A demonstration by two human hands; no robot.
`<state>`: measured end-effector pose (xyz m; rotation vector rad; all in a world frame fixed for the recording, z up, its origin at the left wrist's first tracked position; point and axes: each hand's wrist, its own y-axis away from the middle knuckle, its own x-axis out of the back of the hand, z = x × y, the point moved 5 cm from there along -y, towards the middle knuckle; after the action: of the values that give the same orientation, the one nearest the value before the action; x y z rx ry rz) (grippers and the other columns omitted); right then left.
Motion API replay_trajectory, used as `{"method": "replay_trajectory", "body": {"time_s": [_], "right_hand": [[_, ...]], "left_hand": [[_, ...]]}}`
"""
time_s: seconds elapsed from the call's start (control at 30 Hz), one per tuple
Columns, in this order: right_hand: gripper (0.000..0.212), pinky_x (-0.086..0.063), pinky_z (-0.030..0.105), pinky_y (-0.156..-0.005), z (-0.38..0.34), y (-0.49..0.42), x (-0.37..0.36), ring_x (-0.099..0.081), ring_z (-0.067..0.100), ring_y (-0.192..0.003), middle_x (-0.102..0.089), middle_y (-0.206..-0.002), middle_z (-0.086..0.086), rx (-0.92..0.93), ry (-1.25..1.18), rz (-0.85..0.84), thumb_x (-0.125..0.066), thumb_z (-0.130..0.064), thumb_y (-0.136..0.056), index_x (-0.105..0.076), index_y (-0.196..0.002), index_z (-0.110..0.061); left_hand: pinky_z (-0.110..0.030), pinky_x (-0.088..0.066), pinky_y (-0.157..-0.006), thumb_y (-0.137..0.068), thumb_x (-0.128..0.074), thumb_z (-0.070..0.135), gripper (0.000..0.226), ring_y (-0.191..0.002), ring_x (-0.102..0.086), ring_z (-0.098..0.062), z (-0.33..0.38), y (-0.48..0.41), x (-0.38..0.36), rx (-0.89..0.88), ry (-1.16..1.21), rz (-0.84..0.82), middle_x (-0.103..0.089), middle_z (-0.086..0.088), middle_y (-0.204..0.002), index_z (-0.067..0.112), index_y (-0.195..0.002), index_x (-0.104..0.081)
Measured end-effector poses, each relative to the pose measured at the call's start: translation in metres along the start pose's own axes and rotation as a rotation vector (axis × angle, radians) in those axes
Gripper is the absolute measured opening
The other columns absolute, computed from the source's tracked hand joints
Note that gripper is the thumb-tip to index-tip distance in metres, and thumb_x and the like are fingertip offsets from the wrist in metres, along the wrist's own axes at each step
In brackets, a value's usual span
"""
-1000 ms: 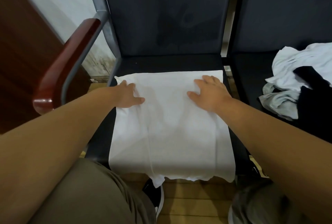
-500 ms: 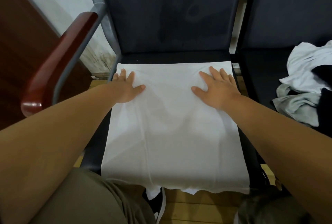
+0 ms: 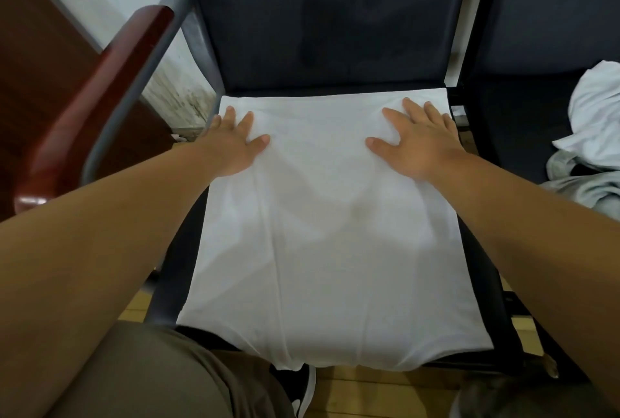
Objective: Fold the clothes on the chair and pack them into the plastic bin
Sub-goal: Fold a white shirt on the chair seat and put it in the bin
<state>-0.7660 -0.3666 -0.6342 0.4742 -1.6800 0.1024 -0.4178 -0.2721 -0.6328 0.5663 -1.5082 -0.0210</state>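
White shirt [image 3: 328,223] is pressed flat on chair seat [image 3: 483,276] by both hands, left [image 3: 233,144] and right [image 3: 417,142], fingers spread; smoothing step, next fold likely needs far edge gripped.

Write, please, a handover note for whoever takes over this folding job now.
Left hand: open, flat on the far left corner of the white garment.
Right hand: open, flat on its far right corner.
It lies smoothed over the chair seat, near edge overhanging the front.
Pile of unfolded clothes on the next seat, right.
Plastic bin not in view.
Done: garment spread flat. Left: fold it, pack it, then the pile.
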Motion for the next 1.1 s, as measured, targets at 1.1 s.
{"method": "replay_trajectory", "body": {"time_s": [1.1], "right_hand": [[0.089,0.003,0.050,-0.132,-0.015,0.015,0.009,0.007,0.028,-0.164,0.002,-0.178,-0.001,0.024,-0.055,0.046,-0.028,-0.086,-0.094,-0.014,-0.168,-0.039]], "left_hand": [[-0.052,-0.005,-0.130,-0.102,-0.020,0.076,0.088,-0.162,0.011,-0.033,0.011,0.027,0.004,-0.023,-0.056,-0.024,0.019,-0.006,-0.176,0.027,-0.168,0.013]]}}
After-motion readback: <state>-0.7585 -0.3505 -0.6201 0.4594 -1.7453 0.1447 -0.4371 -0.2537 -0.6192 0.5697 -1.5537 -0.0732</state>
